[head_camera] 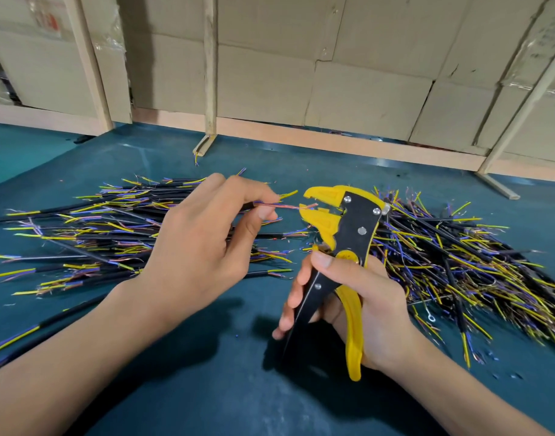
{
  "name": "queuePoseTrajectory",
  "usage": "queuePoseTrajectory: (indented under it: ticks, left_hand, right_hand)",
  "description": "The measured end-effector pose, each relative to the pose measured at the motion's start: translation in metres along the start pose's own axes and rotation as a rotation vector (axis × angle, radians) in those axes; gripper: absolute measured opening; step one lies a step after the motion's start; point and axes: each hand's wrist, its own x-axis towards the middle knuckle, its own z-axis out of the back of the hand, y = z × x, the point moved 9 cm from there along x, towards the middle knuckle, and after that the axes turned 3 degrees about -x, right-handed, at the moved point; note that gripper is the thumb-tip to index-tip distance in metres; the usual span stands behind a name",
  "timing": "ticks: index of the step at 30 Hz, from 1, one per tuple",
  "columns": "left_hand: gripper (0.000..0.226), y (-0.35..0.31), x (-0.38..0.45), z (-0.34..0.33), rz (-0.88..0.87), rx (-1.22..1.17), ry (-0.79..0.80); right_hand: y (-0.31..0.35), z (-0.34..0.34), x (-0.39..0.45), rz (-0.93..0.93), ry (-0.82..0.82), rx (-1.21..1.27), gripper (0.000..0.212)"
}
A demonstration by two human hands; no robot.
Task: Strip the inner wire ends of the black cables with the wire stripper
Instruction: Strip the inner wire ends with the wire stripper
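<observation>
The left hand (203, 234) hides the pinched black cable's (249, 206) sheath; both forearms run off the bottom edge.

A dark teal table top (181, 388) fills the near ground, faintly glossy under light from above. Along its far edge runs a pale wooden rail (301, 136). Behind the rail stands a wall of flattened cardboard sheets (364, 58), some taped, braced by slim wooden posts (210, 64) rising from that rail.

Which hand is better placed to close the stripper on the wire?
Right hand: it grips the yellow-and-black wire stripper, whose jaws flank the thin wire end pinched by the left hand.
</observation>
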Motion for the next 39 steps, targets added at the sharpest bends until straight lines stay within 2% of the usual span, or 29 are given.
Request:
queuePoseTrajectory:
  ticks: [6, 12, 23, 31, 39]
  left_hand:
    - [0.011, 0.003, -0.003, -0.003, 0.077, -0.04, -0.004]
    - [0.014, -0.003, 0.001, 0.002, 0.035, -0.001, -0.005]
    - [0.01, -0.001, 0.003, 0.0, 0.081, -0.071, 0.018]
    - [0.011, 0.012, 0.002, -0.005, 0.25, -0.269, 0.018]
    - [0.011, 0.004, 0.005, -0.001, 0.126, -0.149, 0.032]
  right_hand:
    - [0.0, -0.002, -0.001, -0.021, 0.013, -0.024, 0.027]
    - [-0.002, -0.007, -0.003, -0.052, 0.049, -0.031, 0.027]
    - [-0.006, -0.01, -0.006, -0.18, 0.023, 0.001, 0.029]
    - [-0.009, -0.011, -0.006, -0.212, 0.011, 0.043, 0.031]
    - [-0.012, -0.009, -0.006, -0.216, -0.002, 0.038, 0.032]
